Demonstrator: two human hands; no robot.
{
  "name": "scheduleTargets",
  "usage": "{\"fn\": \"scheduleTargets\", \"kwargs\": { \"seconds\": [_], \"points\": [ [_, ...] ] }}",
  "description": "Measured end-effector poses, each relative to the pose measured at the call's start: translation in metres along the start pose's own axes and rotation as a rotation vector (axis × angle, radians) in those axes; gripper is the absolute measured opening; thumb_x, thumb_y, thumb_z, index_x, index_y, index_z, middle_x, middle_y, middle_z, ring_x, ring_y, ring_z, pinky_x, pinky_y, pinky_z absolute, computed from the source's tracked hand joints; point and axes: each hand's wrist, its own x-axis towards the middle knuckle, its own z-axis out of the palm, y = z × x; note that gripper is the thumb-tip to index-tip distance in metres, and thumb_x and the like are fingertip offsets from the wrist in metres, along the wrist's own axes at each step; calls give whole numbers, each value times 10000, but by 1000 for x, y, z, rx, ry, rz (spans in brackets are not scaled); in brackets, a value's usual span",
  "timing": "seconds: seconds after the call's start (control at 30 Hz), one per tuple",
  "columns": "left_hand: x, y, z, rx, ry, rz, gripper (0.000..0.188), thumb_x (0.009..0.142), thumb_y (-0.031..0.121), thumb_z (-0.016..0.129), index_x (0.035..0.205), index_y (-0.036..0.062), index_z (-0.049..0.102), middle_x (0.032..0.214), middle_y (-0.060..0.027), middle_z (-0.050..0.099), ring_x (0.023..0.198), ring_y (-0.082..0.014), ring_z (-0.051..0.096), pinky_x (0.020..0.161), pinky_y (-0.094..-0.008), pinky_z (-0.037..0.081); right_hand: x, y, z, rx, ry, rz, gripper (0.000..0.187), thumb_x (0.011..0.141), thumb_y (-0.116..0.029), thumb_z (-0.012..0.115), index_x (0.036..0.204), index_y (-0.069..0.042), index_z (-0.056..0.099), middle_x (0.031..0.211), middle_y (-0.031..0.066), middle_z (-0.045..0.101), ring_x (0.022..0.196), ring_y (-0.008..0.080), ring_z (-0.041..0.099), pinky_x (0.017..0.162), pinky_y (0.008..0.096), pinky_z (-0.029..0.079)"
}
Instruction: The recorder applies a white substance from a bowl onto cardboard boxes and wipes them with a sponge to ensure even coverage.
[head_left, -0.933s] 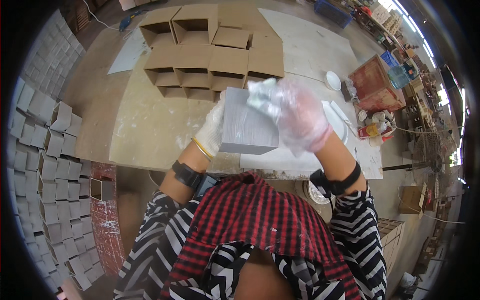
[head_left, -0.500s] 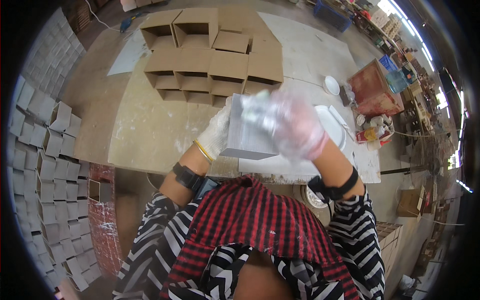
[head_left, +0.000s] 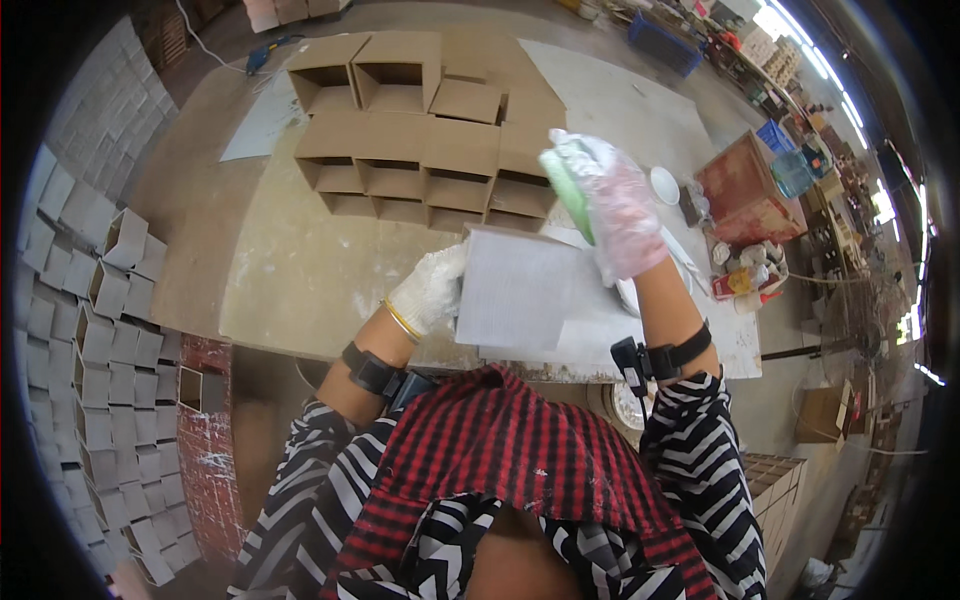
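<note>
Grey box point(head_left: 515, 290) is being gripped by the left hand point(head_left: 432, 287); the right hand point(head_left: 622, 215), clutching a green pad point(head_left: 572, 190), is lifting off its face, apparently pausing contact.

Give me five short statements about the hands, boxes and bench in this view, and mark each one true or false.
1. The left hand, in a white glove, holds a grey box at its left side. True.
2. The right hand is empty. False: it holds a green pad or cloth.
3. Brown cardboard boxes stand on the table beyond the left hand. True.
4. The white bowl stands left of those brown boxes. False: the white bowl is to their right.
5. The right hand has a see-through plastic covering. True.
</note>
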Motion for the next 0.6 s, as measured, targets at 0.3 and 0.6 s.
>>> {"fn": "scheduleTargets", "kwargs": {
  "seconds": [0.3,0.6],
  "points": [
    [8,-28,-14,-492,-98,-45,359,1000,164,518,1282,-42,603,1224,-142,664,1111,-247,652,981,-366,513,-32,-3,8,281,13,2,629,771,64,637,1383,-66,574,1394,126,605,1246,285,599,1065,333,443],
    [20,-32,-18,-694,70,-65,362,1015,232,468,1249,-6,609,1175,-163,666,1065,-287,658,931,-402,552,-49,-19,4,11,-89,-33,563,806,45,625,1355,-83,604,1386,118,606,1234,268,601,1049,335,459]
  ]
}}
